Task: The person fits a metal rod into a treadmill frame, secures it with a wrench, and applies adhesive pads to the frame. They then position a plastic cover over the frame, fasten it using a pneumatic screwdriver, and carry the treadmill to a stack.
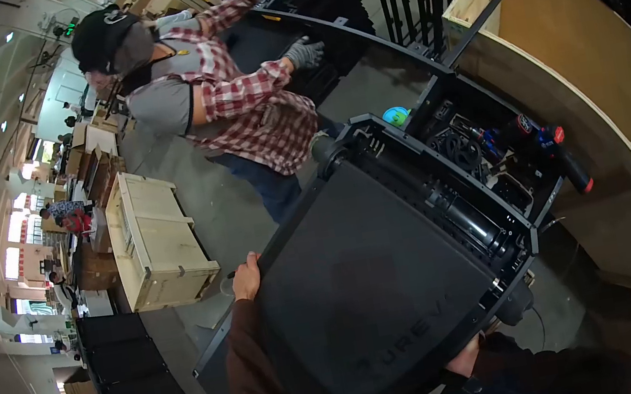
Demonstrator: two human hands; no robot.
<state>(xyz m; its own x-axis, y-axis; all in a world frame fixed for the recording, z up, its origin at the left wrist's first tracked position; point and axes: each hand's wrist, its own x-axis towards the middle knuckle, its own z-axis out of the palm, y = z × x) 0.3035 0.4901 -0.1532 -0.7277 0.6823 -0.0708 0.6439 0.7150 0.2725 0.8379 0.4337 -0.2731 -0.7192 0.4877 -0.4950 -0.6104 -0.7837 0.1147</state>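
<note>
A black treadmill (368,263) with raised lettering on its belt, partly readable as "UREV", lies tilted in front of me. My left hand (246,279) is closed on its left side edge, the thumb showing at the rim. Down by the near right edge, my right hand (466,358) grips the frame from the side, its fingers mostly hidden underneath. At the far end the cover is off, leaving a shiny black motor or roller (470,225) exposed.
Power drivers (550,141) and cables lie in an open tray beyond the treadmill. A co-worker in a plaid shirt (249,99) and gloves works at another frame. A wooden crate (160,240) stands left; a curved plywood panel (564,88) stands right. A blue-green round object (396,116) sits beyond.
</note>
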